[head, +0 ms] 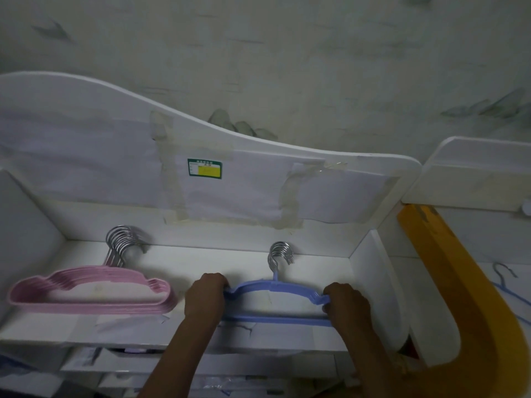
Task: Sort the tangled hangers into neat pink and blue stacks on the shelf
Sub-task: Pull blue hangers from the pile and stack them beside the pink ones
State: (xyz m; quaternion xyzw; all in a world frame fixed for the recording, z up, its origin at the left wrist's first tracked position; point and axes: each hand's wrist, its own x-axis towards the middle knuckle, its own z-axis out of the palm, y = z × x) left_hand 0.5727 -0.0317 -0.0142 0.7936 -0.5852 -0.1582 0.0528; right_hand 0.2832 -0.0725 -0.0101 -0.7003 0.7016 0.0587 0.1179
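- Blue hanger stack (pixel 275 300) lies flat on shelf (pixel 43 326), right half, near front edge; long axis runs left-right, hooks toward back wall.
- L hand (pixel 205 294) clenched on stack's left end, R hand (pixel 344 301) on right end; both equally near.
- Pink hanger stack (pixel 92 291) sits at left, apart from the blue.
- Prob. squaring up the blue stack.

Two bare forearms, left grip (pixel 205 294), right grip (pixel 346 301); no sleeves visible.
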